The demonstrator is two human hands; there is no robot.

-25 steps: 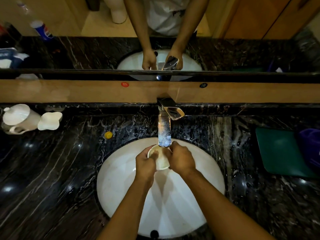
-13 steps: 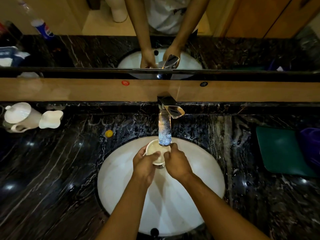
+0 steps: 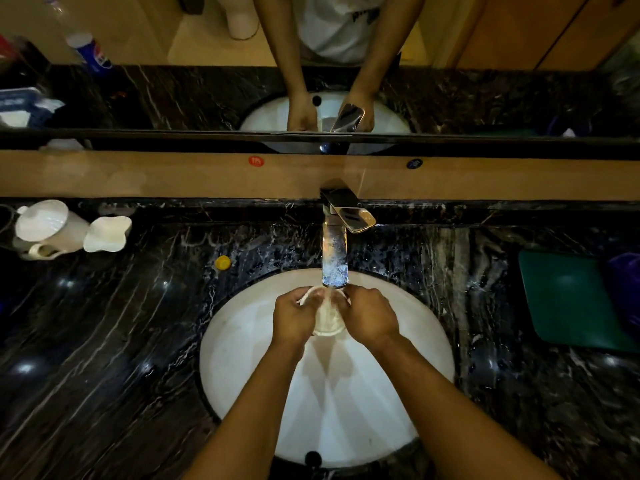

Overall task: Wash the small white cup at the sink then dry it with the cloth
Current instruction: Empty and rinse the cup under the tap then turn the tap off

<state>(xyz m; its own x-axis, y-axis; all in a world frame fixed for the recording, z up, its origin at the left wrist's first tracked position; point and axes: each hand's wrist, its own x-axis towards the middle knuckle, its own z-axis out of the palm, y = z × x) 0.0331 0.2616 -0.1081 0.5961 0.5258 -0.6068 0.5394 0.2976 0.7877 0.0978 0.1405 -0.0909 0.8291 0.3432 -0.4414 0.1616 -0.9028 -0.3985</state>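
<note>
The small white cup [image 3: 327,318] is held over the white oval sink [image 3: 242,358], right under the spout of the chrome tap [image 3: 335,258]. Water runs from the spout onto the cup. My left hand [image 3: 294,318] grips the cup's left side with fingers at the rim. My right hand [image 3: 370,315] wraps its right side. Much of the cup is hidden between my hands. A purple cloth [image 3: 625,289] lies at the far right of the counter, partly on a green mat [image 3: 568,299].
The dark marble counter [image 3: 104,341] surrounds the sink. A white jug [image 3: 48,230] and a small white dish [image 3: 107,234] stand at the back left. A yellow cap [image 3: 222,262] lies left of the tap. A mirror runs along the back.
The cup has turned in my hands under the running water, and my left fingers have shifted over its rim. Both hands stay beneath the spout.
</note>
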